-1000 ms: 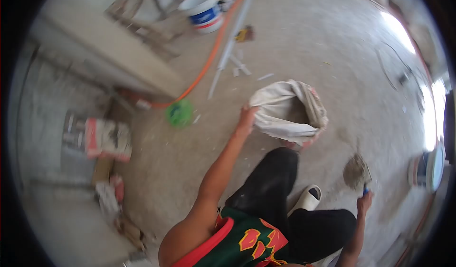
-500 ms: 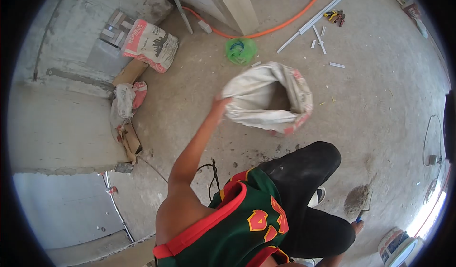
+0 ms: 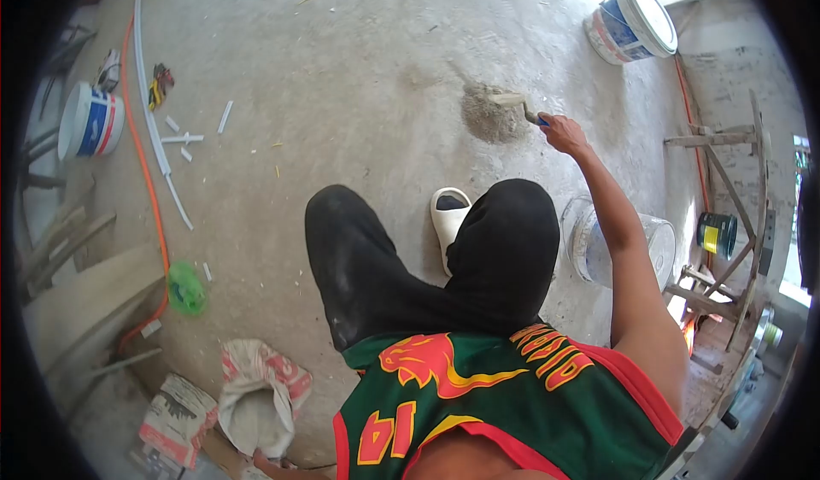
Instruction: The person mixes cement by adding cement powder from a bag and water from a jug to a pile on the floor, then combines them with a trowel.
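My right hand (image 3: 564, 133) is closed round the blue handle of a trowel (image 3: 510, 100), whose blade lies over a small grey heap of powdery mix (image 3: 494, 120) on the concrete floor. At the lower left, my left hand (image 3: 263, 461) is at the rim of an open white and red sack (image 3: 297, 381); its fingers are too small and partly hidden to make out fully. A second, printed sack (image 3: 178, 418) stands just left of it.
A lidded bucket (image 3: 619, 29) stands at the upper right, a clear container (image 3: 645, 245) beside my right arm. Wooden framing (image 3: 722, 138) is at the right. At the left are another bucket (image 3: 92, 121), an orange hose (image 3: 141, 160), white strips (image 3: 154, 130) and a green bag (image 3: 185, 289).
The view has swung right, toward the heap. The open sack has moved back beside the printed sack, with my left hand at its rim. The trowel blade is now over the heap.
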{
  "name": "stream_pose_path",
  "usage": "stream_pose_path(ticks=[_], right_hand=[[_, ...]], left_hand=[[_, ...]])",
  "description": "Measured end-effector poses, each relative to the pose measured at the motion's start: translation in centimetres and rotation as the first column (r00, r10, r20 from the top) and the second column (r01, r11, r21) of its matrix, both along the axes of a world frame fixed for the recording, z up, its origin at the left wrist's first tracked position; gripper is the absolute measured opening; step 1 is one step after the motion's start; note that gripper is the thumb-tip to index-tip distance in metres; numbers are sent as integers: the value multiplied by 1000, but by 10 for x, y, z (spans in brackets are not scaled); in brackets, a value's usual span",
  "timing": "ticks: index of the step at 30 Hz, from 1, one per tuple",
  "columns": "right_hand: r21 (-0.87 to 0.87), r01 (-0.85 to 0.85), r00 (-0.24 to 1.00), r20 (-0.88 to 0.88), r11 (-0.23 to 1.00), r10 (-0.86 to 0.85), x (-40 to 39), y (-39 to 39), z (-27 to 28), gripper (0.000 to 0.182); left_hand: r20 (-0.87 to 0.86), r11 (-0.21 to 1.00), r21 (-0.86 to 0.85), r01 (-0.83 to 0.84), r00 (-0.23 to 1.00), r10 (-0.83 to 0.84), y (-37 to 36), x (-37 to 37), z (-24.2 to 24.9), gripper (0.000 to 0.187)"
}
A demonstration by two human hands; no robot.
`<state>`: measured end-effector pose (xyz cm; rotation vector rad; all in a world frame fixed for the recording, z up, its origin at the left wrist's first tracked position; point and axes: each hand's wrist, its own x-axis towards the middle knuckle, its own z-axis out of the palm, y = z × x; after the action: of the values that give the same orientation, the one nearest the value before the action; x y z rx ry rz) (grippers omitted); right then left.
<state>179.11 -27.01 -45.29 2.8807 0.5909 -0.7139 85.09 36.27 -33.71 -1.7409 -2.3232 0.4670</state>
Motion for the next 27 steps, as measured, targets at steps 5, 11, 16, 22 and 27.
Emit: stream_pose_path(ticks=[5, 11, 16, 22, 27], right_hand=[[-97, -149, 987, 51, 984, 154, -8, -15, -3, 34], [-162, -401, 897, 130, 902, 422, 35, -21, -57, 39], [-186, -310, 938, 101, 932, 332, 51, -10, -59, 36], [-140, -111, 993, 12, 984, 114, 38, -24, -55, 24], [136, 122, 985, -138, 983, -103, 8, -44, -89, 17]], left_hand=[[165, 952, 154, 264, 943, -289, 85, 52, 11, 54], [742, 704, 366, 608, 266, -616, 81, 371, -11, 54], [885, 522, 355, 775, -98, -455, -48, 647, -34, 50], [950, 243, 192, 951, -118, -288, -150, 749, -73, 41], [894, 214, -139, 967, 215, -394, -138, 746, -102, 40]])
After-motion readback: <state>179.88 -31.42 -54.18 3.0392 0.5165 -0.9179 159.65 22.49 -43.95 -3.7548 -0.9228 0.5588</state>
